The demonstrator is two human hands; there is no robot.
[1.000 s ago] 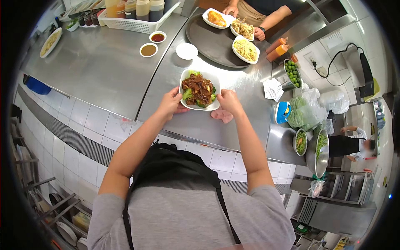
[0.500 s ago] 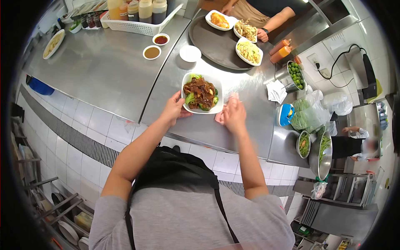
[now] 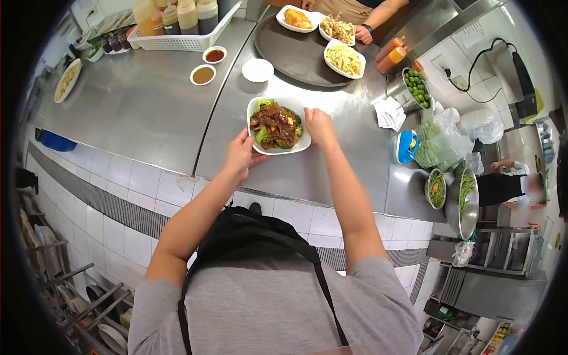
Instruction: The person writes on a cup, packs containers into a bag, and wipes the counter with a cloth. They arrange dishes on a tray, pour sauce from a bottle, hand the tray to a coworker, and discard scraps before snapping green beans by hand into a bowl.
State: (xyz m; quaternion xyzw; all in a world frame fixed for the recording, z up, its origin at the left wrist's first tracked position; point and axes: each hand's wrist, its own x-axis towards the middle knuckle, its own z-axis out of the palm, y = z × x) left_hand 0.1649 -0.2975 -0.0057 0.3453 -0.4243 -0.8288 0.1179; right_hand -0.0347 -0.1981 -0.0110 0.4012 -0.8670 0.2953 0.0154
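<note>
Bowl (image 3: 303, 141), white and filled with brown, glossy meat (image 3: 276, 123) and broccoli (image 3: 262, 136), is at the centre of the dial here, over the near part of the steel surface (image 3: 349, 160); whether its base touches down cannot be told. At its 8 o'clock, the left hand (image 3: 239, 155) grips it, thumb along the rim and fingers curled round the lower wall. At 2 to 3 o'clock, the right hand (image 3: 319, 126) has its fingers bent in against the rim; whether they pinch it or hold something small is hidden.

The tray (image 3: 284, 50) lies at 1 o'clock, well apart, and a small white dish (image 3: 258, 70) is nearer, at 11 o'clock.

To handle this well, I would let the left hand steady the bowl, keep it level so the sauce stays inside, and work the right fingertips along the outer rim only, clear of the food and without nudging the dish.
</note>
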